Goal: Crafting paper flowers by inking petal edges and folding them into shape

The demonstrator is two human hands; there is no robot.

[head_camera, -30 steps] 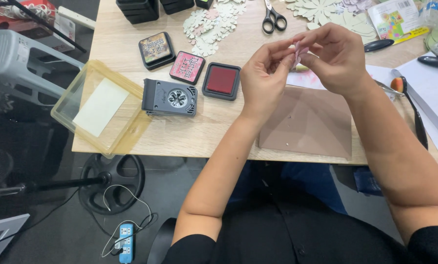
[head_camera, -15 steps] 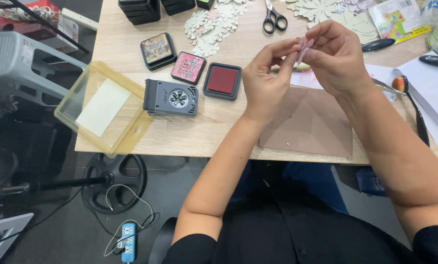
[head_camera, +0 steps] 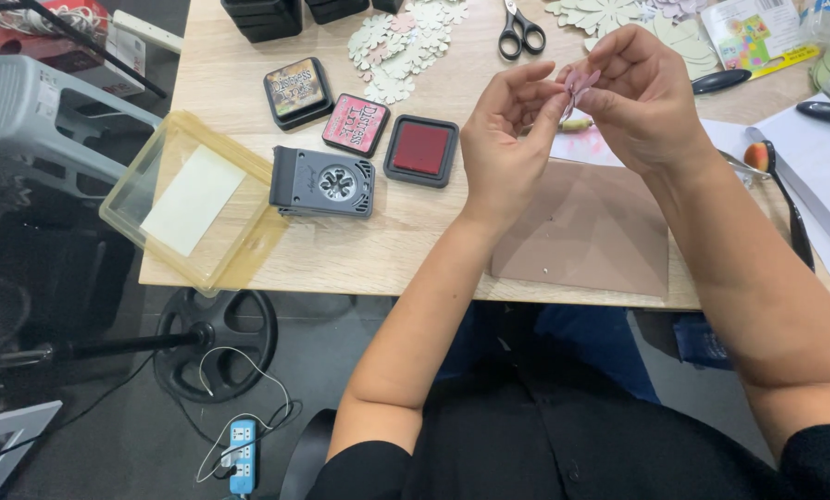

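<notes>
**Head view: both hands on a small pink paper piece**

While both hands were raised over the wooden table (head_camera: 248, 268), the left hand (head_camera: 505, 148) and right hand (head_camera: 642, 97) met fingertip to fingertip, each pinched shut on a small pink paper piece (head_camera: 580, 83) held between them above the brown mat (head_camera: 586, 236). Left of the hands lay an open red ink pad (head_camera: 421, 150), a pink-lidded ink pad (head_camera: 355, 124), a brown-lidded ink pad (head_camera: 297, 91) and a grey flower punch (head_camera: 323, 181). Far side: scissors (head_camera: 521, 30) and pale paper flowers (head_camera: 401, 46). Near left edge: a clear yellowish tray (head_camera: 156, 148), overhanging.
</notes>
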